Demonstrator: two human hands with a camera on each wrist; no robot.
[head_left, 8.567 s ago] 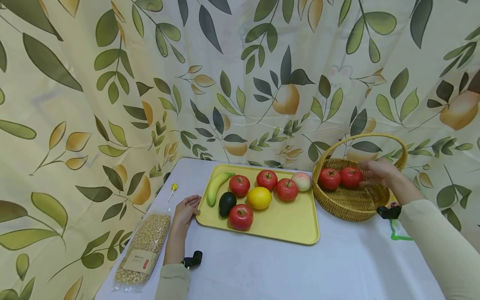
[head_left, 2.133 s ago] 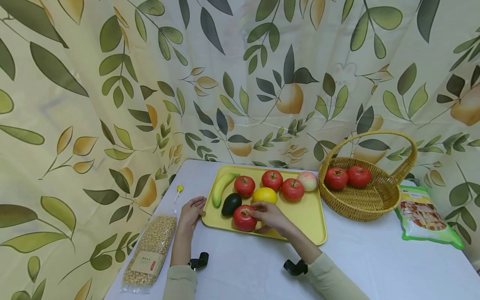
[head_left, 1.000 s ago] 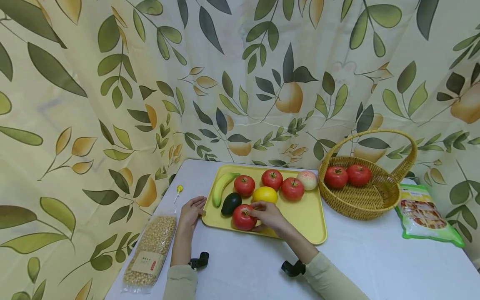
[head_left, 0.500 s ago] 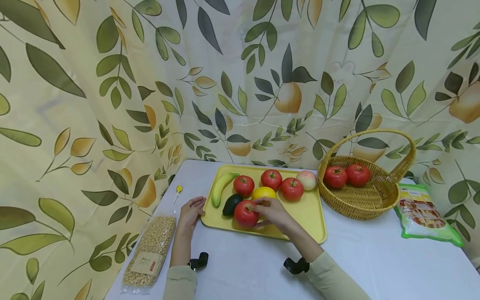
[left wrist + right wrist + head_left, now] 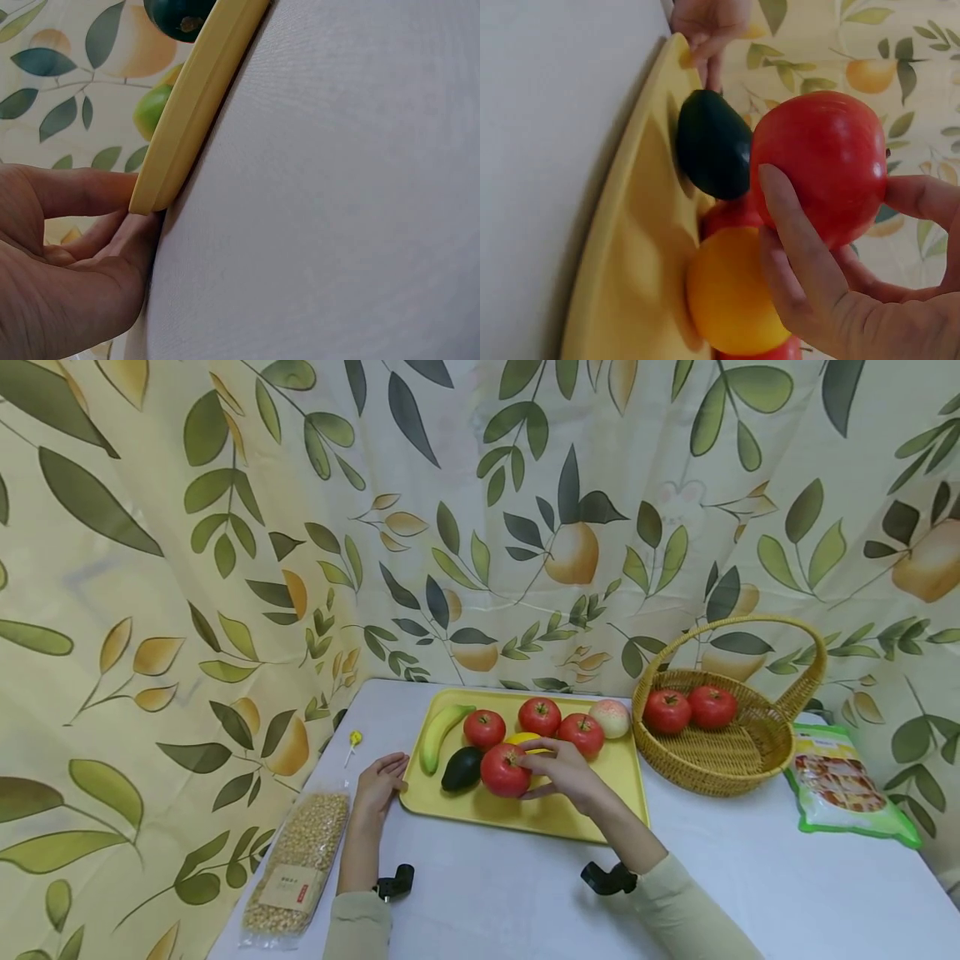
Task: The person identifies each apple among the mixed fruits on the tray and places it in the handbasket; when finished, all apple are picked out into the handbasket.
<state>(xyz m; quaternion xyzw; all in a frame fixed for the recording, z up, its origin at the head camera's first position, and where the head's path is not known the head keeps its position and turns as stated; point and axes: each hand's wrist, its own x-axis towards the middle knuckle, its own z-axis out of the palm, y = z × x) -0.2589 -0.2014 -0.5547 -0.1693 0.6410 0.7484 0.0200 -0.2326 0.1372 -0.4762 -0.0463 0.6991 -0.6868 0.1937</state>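
My right hand (image 5: 566, 772) grips a red tomato (image 5: 506, 770) between thumb and fingers, lifted off the yellow tray (image 5: 525, 822). In the right wrist view the held tomato (image 5: 821, 165) is above the tray beside a dark avocado (image 5: 714, 146) and a yellow lemon (image 5: 735, 292). At the tray's near left corner, my left hand (image 5: 377, 789) pinches the rim; the left wrist view shows its fingers right at the tray edge (image 5: 187, 120). A banana (image 5: 442, 737), more tomatoes (image 5: 484, 729) and a pale pink peach (image 5: 610, 718) lie on the tray. The held tomato and hand partly hide the lemon.
Right of the tray stands a wicker basket (image 5: 716, 783) with a tall handle and two tomatoes (image 5: 667, 711) inside. Beyond it lies a green-edged food bag (image 5: 843, 781). On the left are a clear bag of beige kernels (image 5: 300, 839) and a yellow lollipop (image 5: 355, 738).
My right hand has gone from the basket to the tray, taken hold of the front tomato and raised it slightly up and right. My left hand keeps its place at the tray corner.
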